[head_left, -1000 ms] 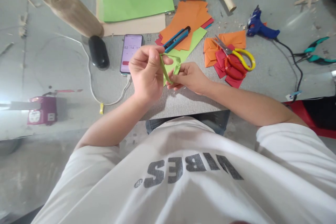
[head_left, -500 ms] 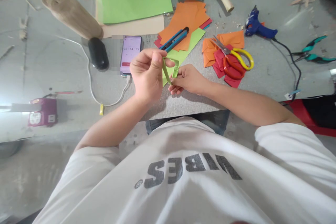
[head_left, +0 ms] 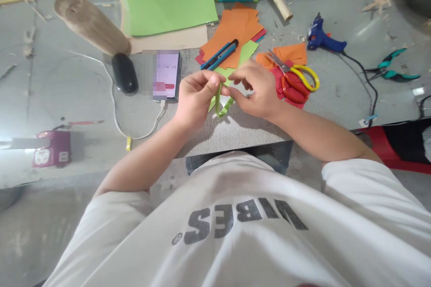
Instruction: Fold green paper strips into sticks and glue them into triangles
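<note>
A narrow green paper strip (head_left: 218, 101), bent into a loop, hangs from the fingertips of my left hand (head_left: 198, 96), which pinches it between thumb and fingers. Close on the right, my right hand (head_left: 255, 87) has its thumb and forefinger apart, with the thumb tip by the strip's upper end; nothing is seen gripped in it. Under and behind the hands lies green paper (head_left: 248, 51). A blue cutter (head_left: 220, 55) rests on orange paper (head_left: 235, 24). Scissors (head_left: 294, 74) with red and yellow handles lie on red and orange folded pieces to the right.
A phone (head_left: 167, 74) with a white cable and a black mouse (head_left: 124, 73) lie left. Behind are a wooden piece (head_left: 90, 22) and a green sheet (head_left: 168, 2). A blue glue gun (head_left: 325, 38) and green-handled pliers (head_left: 390, 69) lie right. The table's edge (head_left: 235, 147) is near my body.
My right hand has risen from the strip's lower part to beside my left fingertips, and its thumb and forefinger have spread. The loop now hangs lower. The whole view has shifted slightly.
</note>
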`<state>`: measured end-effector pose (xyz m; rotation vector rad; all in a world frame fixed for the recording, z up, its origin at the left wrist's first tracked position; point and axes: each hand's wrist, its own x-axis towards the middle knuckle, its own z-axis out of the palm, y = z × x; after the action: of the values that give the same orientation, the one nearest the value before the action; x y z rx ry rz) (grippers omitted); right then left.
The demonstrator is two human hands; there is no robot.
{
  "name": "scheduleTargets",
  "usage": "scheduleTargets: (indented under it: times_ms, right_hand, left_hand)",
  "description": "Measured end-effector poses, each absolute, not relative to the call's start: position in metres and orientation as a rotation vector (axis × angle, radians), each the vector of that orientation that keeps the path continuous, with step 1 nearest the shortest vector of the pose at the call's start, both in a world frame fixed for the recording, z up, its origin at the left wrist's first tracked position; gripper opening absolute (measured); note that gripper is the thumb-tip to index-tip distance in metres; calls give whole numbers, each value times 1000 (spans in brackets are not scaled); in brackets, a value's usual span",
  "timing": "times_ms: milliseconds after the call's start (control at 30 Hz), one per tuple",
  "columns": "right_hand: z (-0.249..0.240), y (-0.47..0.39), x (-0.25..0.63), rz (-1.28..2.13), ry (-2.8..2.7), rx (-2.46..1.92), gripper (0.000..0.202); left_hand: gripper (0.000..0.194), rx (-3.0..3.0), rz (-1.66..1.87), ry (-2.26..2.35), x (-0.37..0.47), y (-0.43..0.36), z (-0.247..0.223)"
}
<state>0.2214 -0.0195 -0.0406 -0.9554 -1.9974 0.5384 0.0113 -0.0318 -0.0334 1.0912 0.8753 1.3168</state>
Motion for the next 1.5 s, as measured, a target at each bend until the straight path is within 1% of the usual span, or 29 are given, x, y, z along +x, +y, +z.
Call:
scheduleTargets:
  times_ms: [100,200,333,367,400,467,500,600,700,833,900,1000,1133,1267,1333,1367,1433,1467,1500]
  right_hand:
    - [-35,-27,221,531,-2097,-1021,53]
    - [-33,-26,221,552,-2080,-1119,50]
    - [-38,-2,228,798,-1910,-1164,46]
    - [-40,5,230,885,-1860,-1143,47]
    - [-42,13,233,969,-1809,-1123,49]
    - [-47,23,236,1107,-1720,-1086,53]
    - [-49,26,236,1156,-1684,-1070,55]
    - [-52,26,233,1253,-1618,-1017,56]
    - [-53,23,228,1315,-1552,-999,57]
    - [-54,22,223,1379,-1450,-1024,60]
    - [-54,21,221,1402,-1421,-1034,60]
    - [-56,20,218,1409,-1411,-1048,59]
    - [-59,17,214,1376,-1460,-1109,53]
    - [-42,7,217,1145,-1679,-1301,31]
    - [-23,-1,221,1049,-1880,-1405,20]
    - [-14,-6,223,1038,-1998,-1461,20]
    - [4,-13,227,998,-2232,-1577,34]
    - [10,-16,229,955,-2335,-1629,37]
    - [15,-18,230,911,-2423,-1669,36]
  left_hand:
    - [38,1091,1291,829,13,-34,-33]
    - [37,1099,1260,835,10,-34,-33]
    - [48,1145,1191,854,1,-30,-39]
    - [47,1183,1166,871,-1,-27,-41]
    - [42,1239,1151,907,-1,-25,-45]
    - [27,1396,1151,1025,-1,-21,-52]
    - [23,1470,1156,1090,0,-20,-56]
    - [36,1551,1094,1150,4,-18,-67]
    - [49,1488,993,990,6,-20,-73]
    - [67,1449,984,802,5,-22,-75]
    - [71,1451,975,763,5,-23,-74]
    - [64,1466,932,747,5,-23,-73]
    - [43,1510,906,808,6,-25,-67]
    - [19,1697,864,1079,7,-26,-55]
    - [16,1807,842,1260,5,-25,-50]
    - [15,1844,828,1349,4,-24,-48]
    - [16,1894,772,1508,3,-20,-45]
    - [17,1921,728,1576,2,-18,-45]
    - [17,1962,676,1641,1,-17,-45]
